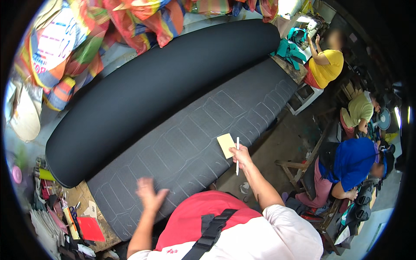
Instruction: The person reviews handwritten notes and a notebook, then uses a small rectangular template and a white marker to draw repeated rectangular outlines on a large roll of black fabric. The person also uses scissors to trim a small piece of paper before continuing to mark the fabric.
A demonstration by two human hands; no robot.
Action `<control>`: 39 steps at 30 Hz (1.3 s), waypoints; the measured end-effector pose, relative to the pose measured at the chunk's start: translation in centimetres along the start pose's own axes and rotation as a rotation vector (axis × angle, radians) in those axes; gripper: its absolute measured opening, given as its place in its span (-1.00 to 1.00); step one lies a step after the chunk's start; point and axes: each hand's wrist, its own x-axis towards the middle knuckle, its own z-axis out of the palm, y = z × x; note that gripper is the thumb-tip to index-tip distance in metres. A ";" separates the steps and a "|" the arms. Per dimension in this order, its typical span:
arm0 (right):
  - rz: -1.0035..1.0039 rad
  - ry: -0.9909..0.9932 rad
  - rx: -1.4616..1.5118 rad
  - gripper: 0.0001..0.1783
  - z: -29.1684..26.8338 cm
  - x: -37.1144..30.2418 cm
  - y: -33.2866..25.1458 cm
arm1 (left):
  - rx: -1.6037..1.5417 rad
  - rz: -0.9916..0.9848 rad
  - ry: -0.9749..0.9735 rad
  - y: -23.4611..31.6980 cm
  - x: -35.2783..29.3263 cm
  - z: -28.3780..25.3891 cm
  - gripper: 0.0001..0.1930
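Left hand (151, 195) spread, apparently bare, over line-marked dark fabric (186, 145); right hand (242, 156) pinches cream card (225, 145) plus white pen (237, 168); a dragging palm could smudge the fabric's marking.

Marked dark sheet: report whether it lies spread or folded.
Spread where marked: the dark sheet lies flat, rows of pale outlines showing. Whether the black curved piece behind joins it, I cannot tell.

Left fingers (145, 185) blurred, perhaps touching cloth (177, 145); plaid bags (162, 26) cropped above
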 end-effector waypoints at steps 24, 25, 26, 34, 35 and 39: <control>-0.321 0.088 -0.518 -0.74 -20.1 28.9 -11.6 | -0.078 -0.505 0.528 25.9 20.3 9.5 -0.28; -0.313 0.072 -0.487 -0.68 -19.2 31.0 -12.6 | -0.101 -0.249 0.524 29.6 19.1 11.3 -0.25; -0.379 0.086 -0.541 -0.62 -18.1 33.1 -13.7 | -0.198 -0.262 0.271 33.2 17.8 13.0 -0.19; -0.613 -0.090 -0.861 -0.67 -9.8 39.4 -21.9 | 0.305 -0.267 -0.079 31.2 27.7 15.4 0.00; -0.598 -0.075 -0.861 -0.67 -11.3 38.6 -22.3 | 0.329 -0.321 -0.114 28.9 29.8 15.6 0.03; -0.471 0.001 -1.019 -0.59 -18.6 36.4 -22.3 | 0.301 -0.110 -0.465 22.7 34.9 14.7 -0.29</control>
